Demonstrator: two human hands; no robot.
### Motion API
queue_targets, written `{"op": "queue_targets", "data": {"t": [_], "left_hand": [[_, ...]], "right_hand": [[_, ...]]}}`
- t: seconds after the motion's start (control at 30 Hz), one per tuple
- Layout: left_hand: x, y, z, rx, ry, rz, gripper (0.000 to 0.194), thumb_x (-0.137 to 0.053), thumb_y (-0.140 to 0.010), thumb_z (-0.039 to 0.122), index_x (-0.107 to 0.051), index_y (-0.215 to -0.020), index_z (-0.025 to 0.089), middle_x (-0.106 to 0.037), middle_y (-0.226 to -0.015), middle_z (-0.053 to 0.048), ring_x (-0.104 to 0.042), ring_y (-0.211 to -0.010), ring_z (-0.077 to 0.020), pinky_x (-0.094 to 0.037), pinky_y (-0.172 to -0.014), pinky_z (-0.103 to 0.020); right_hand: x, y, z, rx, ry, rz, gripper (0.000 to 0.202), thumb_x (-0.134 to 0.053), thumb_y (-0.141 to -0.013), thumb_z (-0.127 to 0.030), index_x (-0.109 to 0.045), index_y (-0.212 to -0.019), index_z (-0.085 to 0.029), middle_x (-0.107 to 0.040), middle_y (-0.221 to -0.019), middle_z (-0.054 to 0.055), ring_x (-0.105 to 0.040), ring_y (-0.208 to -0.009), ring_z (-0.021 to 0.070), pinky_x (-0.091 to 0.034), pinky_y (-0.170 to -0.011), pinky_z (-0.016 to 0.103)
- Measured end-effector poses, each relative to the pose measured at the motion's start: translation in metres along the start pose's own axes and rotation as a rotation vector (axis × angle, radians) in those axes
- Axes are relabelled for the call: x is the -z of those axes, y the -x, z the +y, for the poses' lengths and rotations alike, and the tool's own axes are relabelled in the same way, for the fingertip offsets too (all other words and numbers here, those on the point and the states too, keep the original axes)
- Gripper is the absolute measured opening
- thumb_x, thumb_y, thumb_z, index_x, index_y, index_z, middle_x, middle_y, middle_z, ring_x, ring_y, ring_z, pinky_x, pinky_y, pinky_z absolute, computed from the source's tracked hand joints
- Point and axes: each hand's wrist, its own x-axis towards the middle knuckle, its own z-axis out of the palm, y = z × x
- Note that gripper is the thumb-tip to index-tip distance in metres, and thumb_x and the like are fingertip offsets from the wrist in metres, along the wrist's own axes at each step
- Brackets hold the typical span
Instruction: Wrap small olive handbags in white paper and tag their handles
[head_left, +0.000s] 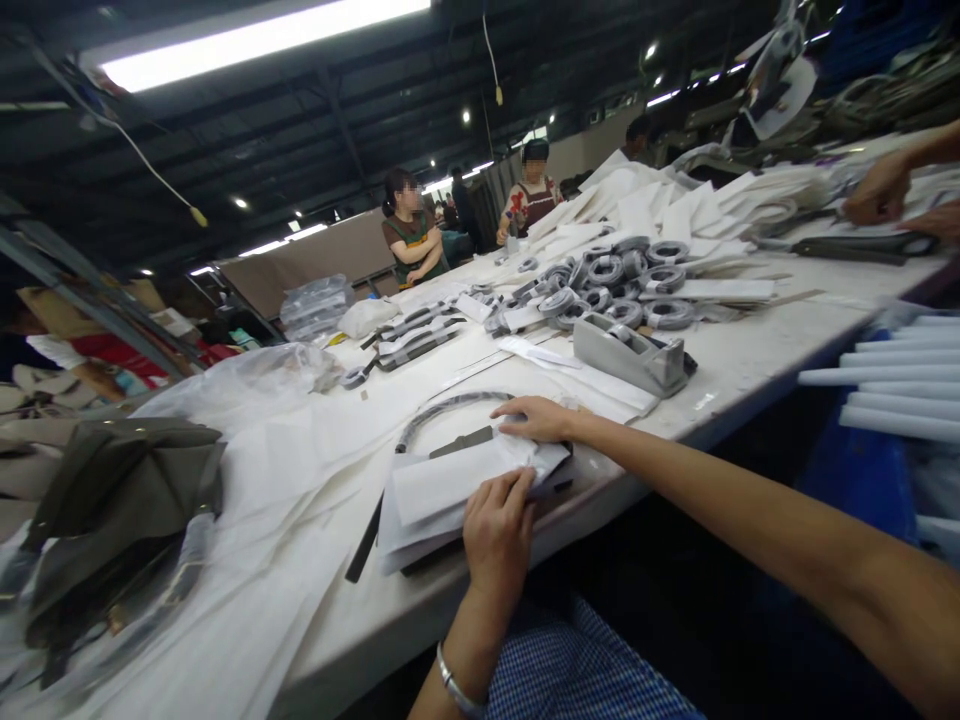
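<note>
A dark bag with an arched handle [442, 403] lies at the table's near edge, mostly covered by white wrapping sheets [435, 488]. The handle has a clear, shiny wrap. My left hand [499, 525], with a silver bangle on its wrist, has its fingers curled over the near edge of the sheets. Just beyond it, my right hand [536, 418] closes its fingers and thumb on the crumpled white wrapping by the right end of the handle. A dark strap [365, 540] pokes out on the left. The bag's body is largely hidden under the sheets.
A grey tape dispenser [630, 355] stands right of the bag. Behind it are many grey rolled coils [604, 270] and white sheets [652, 205]. An olive bag [124, 500] lies left. A co-worker's hands [881, 190] are at right; two people stand across the table.
</note>
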Motion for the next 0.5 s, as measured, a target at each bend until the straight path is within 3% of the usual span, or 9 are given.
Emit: {"op": "queue_targets", "data": {"t": [0.1,0.2,0.37,0.5], "left_hand": [[0.002,0.002,-0.003,-0.031,0.056,-0.001,0.04,-0.064,-0.089,0.013,-0.061,-0.127,0.023,-0.07,-0.118,-0.008,-0.066,-0.104,-0.0242,-0.056,-0.087,-0.041],[0.015,0.004,-0.009,-0.119,0.074,-0.04,0.038,-0.058,-0.093,0.014,-0.057,-0.131,0.02,-0.067,-0.128,-0.009,-0.063,-0.115,-0.0222,-0.055,-0.095,-0.039],[0.067,0.009,-0.041,-0.25,-0.214,-0.063,0.04,-0.059,-0.094,0.019,-0.055,-0.134,0.017,-0.056,-0.143,-0.01,-0.052,-0.132,-0.0276,-0.051,-0.103,-0.046],[0.095,0.023,-0.079,-0.286,-0.36,-0.23,0.048,-0.056,-0.095,0.018,-0.046,-0.142,0.015,-0.053,-0.146,-0.011,-0.05,-0.134,-0.0282,-0.046,-0.108,-0.052]], "right_hand": [[0.002,0.027,-0.019,0.003,-0.001,0.127,0.035,-0.052,-0.095,-0.034,-0.069,-0.121,-0.018,-0.069,-0.126,0.01,-0.06,-0.121,0.0242,-0.042,-0.107,0.036],[-0.005,0.069,-0.034,0.115,0.055,0.212,0.033,-0.052,-0.096,-0.035,-0.066,-0.124,-0.024,-0.067,-0.129,0.007,-0.055,-0.127,0.025,-0.037,-0.112,0.043],[-0.025,0.115,-0.029,0.274,0.322,0.132,0.05,-0.057,-0.092,-0.025,-0.05,-0.141,-0.03,-0.054,-0.146,0.004,-0.043,-0.139,0.0293,-0.028,-0.117,0.058],[-0.037,0.122,-0.024,0.305,0.408,0.181,0.061,-0.049,-0.091,-0.01,-0.043,-0.147,-0.032,-0.05,-0.149,0.001,-0.041,-0.141,0.0273,-0.027,-0.118,0.059]]}}
